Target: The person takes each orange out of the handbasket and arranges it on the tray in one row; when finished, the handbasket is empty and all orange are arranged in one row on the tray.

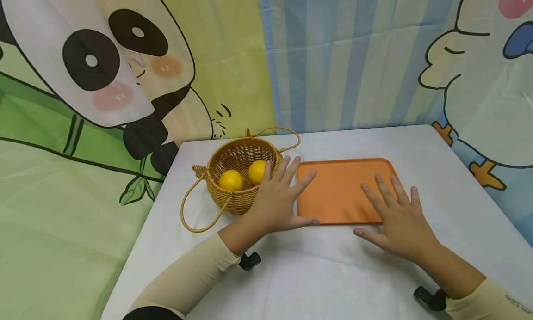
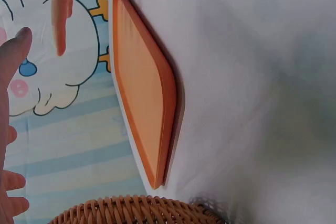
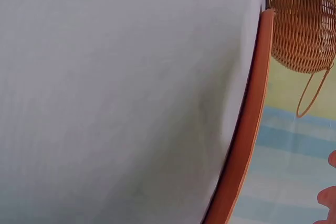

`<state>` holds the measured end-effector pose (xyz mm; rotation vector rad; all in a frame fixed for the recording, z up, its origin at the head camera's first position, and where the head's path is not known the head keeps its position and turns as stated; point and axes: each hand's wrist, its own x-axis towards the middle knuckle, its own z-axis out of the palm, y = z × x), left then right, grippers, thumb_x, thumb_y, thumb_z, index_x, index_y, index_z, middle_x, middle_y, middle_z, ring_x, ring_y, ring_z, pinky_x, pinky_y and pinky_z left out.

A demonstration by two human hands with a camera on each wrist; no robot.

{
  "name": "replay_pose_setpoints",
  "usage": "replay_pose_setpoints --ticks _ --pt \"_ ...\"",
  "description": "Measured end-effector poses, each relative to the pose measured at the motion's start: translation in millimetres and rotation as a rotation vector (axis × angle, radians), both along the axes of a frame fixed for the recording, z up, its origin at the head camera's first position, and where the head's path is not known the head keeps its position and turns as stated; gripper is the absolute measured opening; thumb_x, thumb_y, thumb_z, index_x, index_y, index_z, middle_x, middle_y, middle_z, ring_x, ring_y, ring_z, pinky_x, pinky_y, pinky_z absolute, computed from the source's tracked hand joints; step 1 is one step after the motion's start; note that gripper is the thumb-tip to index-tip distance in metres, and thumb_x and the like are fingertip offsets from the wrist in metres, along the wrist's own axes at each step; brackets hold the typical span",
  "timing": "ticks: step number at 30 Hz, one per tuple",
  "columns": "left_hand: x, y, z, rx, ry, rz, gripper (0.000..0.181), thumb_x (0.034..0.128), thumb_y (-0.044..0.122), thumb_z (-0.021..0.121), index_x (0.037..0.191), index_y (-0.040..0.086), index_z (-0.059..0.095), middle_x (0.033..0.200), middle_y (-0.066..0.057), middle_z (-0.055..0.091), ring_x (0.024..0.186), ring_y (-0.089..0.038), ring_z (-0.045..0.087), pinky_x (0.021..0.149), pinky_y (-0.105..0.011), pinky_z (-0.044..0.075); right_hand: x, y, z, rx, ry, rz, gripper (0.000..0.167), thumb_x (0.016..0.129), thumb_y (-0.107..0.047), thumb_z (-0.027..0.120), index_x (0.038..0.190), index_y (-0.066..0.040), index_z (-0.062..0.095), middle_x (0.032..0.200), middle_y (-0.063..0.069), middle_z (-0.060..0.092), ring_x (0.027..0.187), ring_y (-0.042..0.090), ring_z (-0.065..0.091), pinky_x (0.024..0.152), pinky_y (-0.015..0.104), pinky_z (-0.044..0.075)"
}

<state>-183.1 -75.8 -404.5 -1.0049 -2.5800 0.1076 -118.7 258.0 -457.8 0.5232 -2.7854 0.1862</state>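
Note:
My left hand (image 1: pixel 276 202), fingers spread, hovers between a wicker basket (image 1: pixel 237 202) and an orange tray (image 1: pixel 333 190), holding nothing. My right hand (image 1: pixel 401 220) is likewise spread, above the tray's right front corner, with nothing in it. Inside the basket lie two round yellow fruits, the left one (image 1: pixel 231 180) in full sight and the right one (image 1: pixel 257 172) partly behind my left fingers. In the left wrist view the tray (image 2: pixel 142 87) lies flat with its raised rim showing. The right wrist view catches the basket (image 3: pixel 302 24) beyond the tray's edge (image 3: pixel 249 114).
A white-covered table (image 1: pixel 316 269) bears the basket and tray. Two thin loop handles stick out from the basket, one (image 1: pixel 183 209) at the front left and one at the back right. Behind the table hangs a printed curtain (image 1: pixel 333 56) with cartoon animals.

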Motion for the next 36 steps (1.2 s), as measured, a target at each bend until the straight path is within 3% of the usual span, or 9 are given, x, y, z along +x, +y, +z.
replay_pose_setpoints --ticks 8,18,25,36 --pt "-5.0 -8.1 8.4 0.003 -0.021 0.018 0.115 0.0787 0.099 0.05 0.17 0.033 0.03 0.175 -0.018 0.022 0.16 -0.042 0.022 0.12 -0.076 0.02 -1.6 5 -1.8 -0.001 -0.042 -0.031 0.116 0.083 -0.081 0.07 0.172 -0.024 0.024 0.178 0.018 0.012 0.159 0.054 0.007 0.114 0.085 0.004" --pt "-10.7 -17.6 16.6 0.002 -0.038 0.049 0.115 0.0788 0.099 0.05 0.171 0.034 0.028 0.174 -0.018 0.025 0.16 -0.04 0.024 0.119 -0.075 0.023 -4.7 10 -4.8 0.007 -0.05 -0.05 0.116 0.082 -0.082 0.071 0.171 -0.021 0.028 0.177 0.021 0.014 0.159 0.055 0.005 0.113 0.087 0.003" --pt "-13.3 -25.6 20.2 -0.034 -0.028 0.061 0.113 0.0803 0.099 0.048 0.171 0.033 0.03 0.173 -0.018 0.028 0.159 -0.04 0.026 0.119 -0.075 0.023 -8.9 16 -6.8 0.009 -0.088 -0.079 0.114 0.082 -0.08 0.072 0.17 -0.02 0.03 0.175 0.023 0.018 0.158 0.057 0.01 0.11 0.089 0.01" --pt "-16.8 -37.1 31.4 -0.002 -0.141 0.105 0.108 0.0841 0.096 0.048 0.17 0.033 0.03 0.174 -0.014 0.027 0.16 -0.039 0.024 0.121 -0.07 0.025 -14.7 26 -9.7 -0.02 -0.179 -0.108 0.112 0.087 -0.081 0.067 0.17 -0.017 0.029 0.173 0.027 0.021 0.154 0.059 0.017 0.108 0.089 0.011"
